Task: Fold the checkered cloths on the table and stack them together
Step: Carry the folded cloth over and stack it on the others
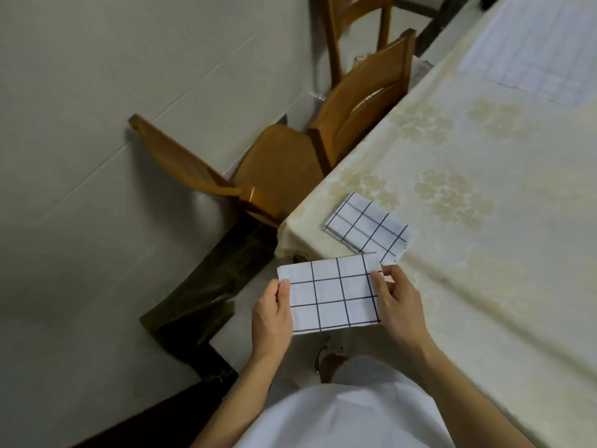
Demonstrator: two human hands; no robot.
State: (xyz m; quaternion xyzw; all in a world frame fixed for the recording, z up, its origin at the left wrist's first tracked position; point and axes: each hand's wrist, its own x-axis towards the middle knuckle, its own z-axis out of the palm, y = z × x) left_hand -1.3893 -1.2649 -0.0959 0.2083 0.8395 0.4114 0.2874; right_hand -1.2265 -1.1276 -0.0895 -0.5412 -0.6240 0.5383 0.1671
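A folded white cloth with a dark grid [332,294] is held in the air just off the table's near corner. My left hand [273,316] grips its left edge, thumb on top. My right hand [395,302] pinches its right edge. A second folded checkered cloth [368,227] lies flat on the table [484,253] close to the corner, just beyond the held one and apart from both hands.
The table wears a cream cloth with pale flower prints. A faint lined sheet [536,53] lies at its far right. Wooden chairs [358,111] stand along the table's left side over a pale tiled floor. A dark strip [200,305] runs across the floor.
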